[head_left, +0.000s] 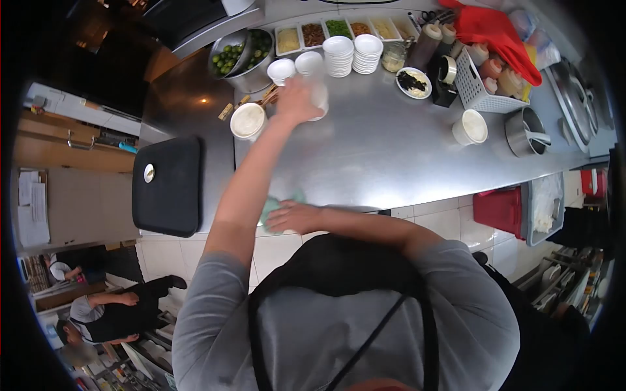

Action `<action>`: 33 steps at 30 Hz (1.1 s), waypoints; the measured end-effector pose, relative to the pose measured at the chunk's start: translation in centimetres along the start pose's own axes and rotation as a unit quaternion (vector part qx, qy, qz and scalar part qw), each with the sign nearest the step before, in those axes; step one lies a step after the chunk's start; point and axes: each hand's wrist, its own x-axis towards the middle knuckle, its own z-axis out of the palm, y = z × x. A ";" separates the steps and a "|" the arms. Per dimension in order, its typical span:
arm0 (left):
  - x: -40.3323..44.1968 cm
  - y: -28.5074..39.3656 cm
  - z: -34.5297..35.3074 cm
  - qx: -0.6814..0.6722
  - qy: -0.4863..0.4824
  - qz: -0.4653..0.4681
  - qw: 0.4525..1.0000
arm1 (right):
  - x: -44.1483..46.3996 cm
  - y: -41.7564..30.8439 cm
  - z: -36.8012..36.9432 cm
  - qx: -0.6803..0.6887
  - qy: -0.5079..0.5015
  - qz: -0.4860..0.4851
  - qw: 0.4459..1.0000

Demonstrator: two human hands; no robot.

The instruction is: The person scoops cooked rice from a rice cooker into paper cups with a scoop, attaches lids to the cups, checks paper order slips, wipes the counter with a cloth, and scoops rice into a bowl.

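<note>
My left hand (297,103) is stretched over the steel counter at a white round container (318,103). Its fingers are smeared by motion, so its grip on the container is unclear. Near the counter's front edge, my right hand (291,217) holds a green cloth (272,207), partly hidden beneath the fingers. Left of my left forearm stands a lidded white tub (248,121). Small white bowls (281,70) are just beyond my left hand, beside tall stacks of white dishes (338,57).
A black tray (167,189) with a small white dish lies left. Behind are limes in metal bowls (253,79) and topping trays (313,35). To the right are a dark-topped plate (413,83), white tub (470,128), bottle basket (479,91) and metal pot (525,132). People (107,313) are lower left.
</note>
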 end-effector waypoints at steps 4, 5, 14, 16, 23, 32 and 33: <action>-0.1 0.3 4.4 0.026 0.067 0.034 0.997 | -10.8 0.3 -7.1 -0.065 0.091 0.223 0.968; -0.6 -0.1 3.9 0.025 0.072 0.026 0.997 | -15.1 0.8 -7.7 -0.054 0.121 0.303 0.944; -8.2 -18.5 1.6 -0.128 0.079 -0.378 0.913 | -51.9 -7.2 -10.3 -0.212 0.434 0.797 0.362; -9.9 -18.8 0.9 -0.432 -0.020 -0.386 0.815 | -46.9 -8.9 -14.0 -0.248 0.512 0.763 0.307; -6.4 -13.4 3.4 -0.679 -0.021 -0.288 0.675 | -35.2 2.3 -11.1 -0.435 0.293 0.664 0.533; -2.8 -12.1 5.9 -0.371 0.284 -0.192 0.863 | -17.6 -1.3 -6.9 -0.184 0.179 0.257 0.932; -3.1 -9.9 4.2 -0.273 0.326 -0.194 0.884 | -20.3 -1.6 -7.6 -0.185 0.150 0.287 0.928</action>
